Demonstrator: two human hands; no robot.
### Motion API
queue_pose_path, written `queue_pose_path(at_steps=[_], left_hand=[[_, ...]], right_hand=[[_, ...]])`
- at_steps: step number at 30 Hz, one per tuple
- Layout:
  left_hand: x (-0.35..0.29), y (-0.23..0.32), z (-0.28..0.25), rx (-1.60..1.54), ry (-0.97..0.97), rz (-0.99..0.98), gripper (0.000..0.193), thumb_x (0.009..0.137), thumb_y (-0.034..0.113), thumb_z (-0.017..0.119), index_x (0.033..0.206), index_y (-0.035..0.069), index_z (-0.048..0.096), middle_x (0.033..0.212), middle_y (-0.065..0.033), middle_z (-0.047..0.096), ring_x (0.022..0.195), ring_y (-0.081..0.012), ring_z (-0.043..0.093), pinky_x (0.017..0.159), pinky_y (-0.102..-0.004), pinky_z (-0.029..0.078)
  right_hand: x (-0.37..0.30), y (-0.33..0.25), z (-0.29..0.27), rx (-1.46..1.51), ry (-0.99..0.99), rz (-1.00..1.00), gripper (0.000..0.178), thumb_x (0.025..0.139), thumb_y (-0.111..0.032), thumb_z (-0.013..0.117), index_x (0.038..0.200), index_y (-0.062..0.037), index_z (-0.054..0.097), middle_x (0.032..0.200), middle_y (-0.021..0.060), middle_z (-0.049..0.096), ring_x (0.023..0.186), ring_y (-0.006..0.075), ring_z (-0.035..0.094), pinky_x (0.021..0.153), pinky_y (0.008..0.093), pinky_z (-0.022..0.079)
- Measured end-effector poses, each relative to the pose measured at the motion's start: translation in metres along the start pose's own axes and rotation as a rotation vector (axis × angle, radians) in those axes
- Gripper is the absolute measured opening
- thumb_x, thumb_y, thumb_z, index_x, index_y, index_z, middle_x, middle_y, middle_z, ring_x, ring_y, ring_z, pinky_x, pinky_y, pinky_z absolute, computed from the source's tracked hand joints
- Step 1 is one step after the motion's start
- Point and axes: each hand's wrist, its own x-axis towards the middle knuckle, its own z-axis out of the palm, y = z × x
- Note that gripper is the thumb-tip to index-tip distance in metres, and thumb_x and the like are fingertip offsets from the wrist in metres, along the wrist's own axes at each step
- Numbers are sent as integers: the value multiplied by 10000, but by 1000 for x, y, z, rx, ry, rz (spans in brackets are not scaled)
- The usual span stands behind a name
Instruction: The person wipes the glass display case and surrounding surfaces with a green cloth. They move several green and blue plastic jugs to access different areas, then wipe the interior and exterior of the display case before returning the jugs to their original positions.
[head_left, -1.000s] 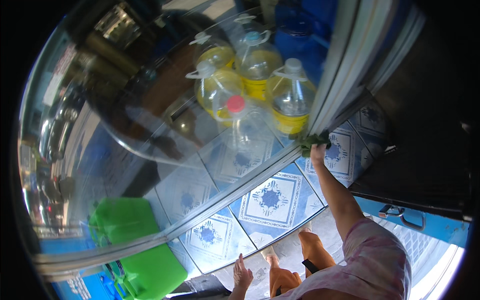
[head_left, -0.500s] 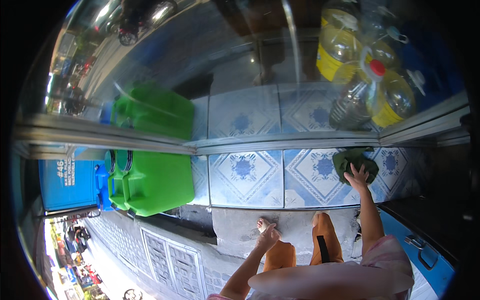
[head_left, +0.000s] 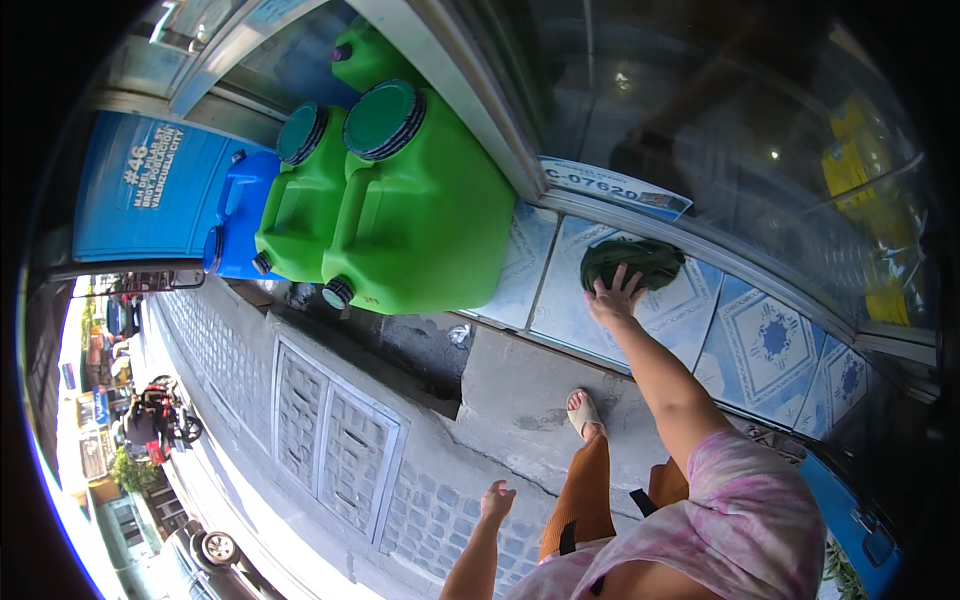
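Observation:
A crumpled dark green cloth (head_left: 650,264) lies on the blue-and-white tiled ledge (head_left: 760,335). My right hand (head_left: 616,296) rests on its near edge, fingers spread and laid flat over the fabric rather than wrapped round it. Low in the view, my left hand (head_left: 496,500) hangs in the air over the paving, away from the ledge. Its thumb and fingers are apart, loosely bent, with nothing in them. Left of the cloth, two green plastic jugs (head_left: 420,220) with dark lids stand on the ledge.
A blue jug (head_left: 250,205) stands beyond the green ones, near a blue panel (head_left: 130,200). Glass in a metal frame (head_left: 510,140) rises behind the ledge, a printed sticker (head_left: 615,188) low on it. Yellow-labelled bottles (head_left: 850,160) show through it. A motorcycle (head_left: 155,415) and car are at left.
My right hand and the cloth have moved left along the ledge, closer to the green jugs. The view has turned left. My left hand has come away from my knee.

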Motion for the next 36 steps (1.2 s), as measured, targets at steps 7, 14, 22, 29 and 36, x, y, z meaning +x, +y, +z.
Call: queue_pose_path(at_steps=[7,14,22,29,36], left_hand=[[11,-17,-16,-201,-44,-11,502,791,326,669,1232,107,571,1033,-119,690,1020,-271,635,893,-361,484],[23,4,-36,-331,-24,36,510,786,334,652,1231,101,563,1021,-136,680,985,-293,642,871,-375,491],[32,68,-61,-449,7,15,505,809,298,651,1260,96,546,1148,-176,635,1051,-294,622,914,-376,480],[50,150,-122,-585,408,319,495,818,238,624,1280,99,515,1282,-251,515,1283,-370,420,1031,-410,384],[103,88,-204,-877,534,398,473,994,397,372,1228,36,569,1346,-211,470,1364,-335,280,1094,-392,269]], right_hand=[[-33,-104,81,-146,124,-646,308,836,-138,575,1135,-185,632,1537,138,173,1398,446,134,1075,564,280],[-89,77,56,-274,-4,-761,707,752,82,516,1367,-264,471,1529,81,213,1396,389,192,1103,452,312],[-89,85,30,-92,-54,-243,466,772,74,530,1192,-104,626,1360,219,454,1216,422,440,1013,441,405],[-107,-120,30,83,-287,-922,476,746,78,506,1150,-124,657,1235,261,493,1056,439,549,936,424,457],[-179,-283,-20,369,-496,-1100,481,720,6,599,1173,-88,469,1087,175,564,1013,394,572,867,432,483]])
